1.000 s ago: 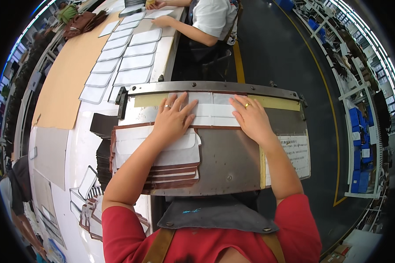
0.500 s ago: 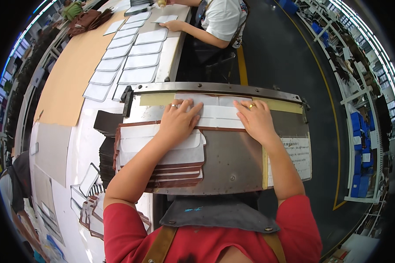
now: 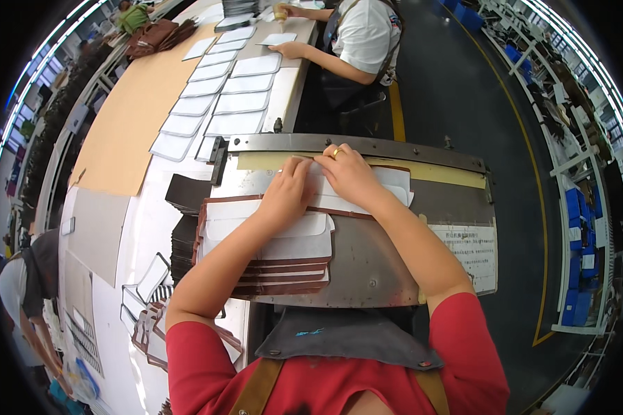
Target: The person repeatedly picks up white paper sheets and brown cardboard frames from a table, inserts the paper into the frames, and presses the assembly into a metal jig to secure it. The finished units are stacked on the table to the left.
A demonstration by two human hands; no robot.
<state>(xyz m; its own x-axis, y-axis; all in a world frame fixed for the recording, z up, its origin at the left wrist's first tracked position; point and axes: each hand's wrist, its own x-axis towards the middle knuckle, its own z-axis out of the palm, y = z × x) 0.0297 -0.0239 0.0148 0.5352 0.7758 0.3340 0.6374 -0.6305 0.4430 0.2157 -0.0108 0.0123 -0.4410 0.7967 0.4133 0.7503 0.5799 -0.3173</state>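
On white panel (image 3: 394, 178), both hands (image 3: 286, 196) (image 3: 353, 178)

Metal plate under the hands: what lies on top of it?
A stack of brown-edged white pieces, a yellow strip, a printed sheet, and another brown-edged piece, partly under the left hand and right hand. What the hands and forearms cover cannot be seen.

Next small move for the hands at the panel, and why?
Probably slide the right hand rightward along the far edge of the white panel: its fingertips and the left hand's are bunched close together near the metal bar, while the edge's right end has no fingers on it.
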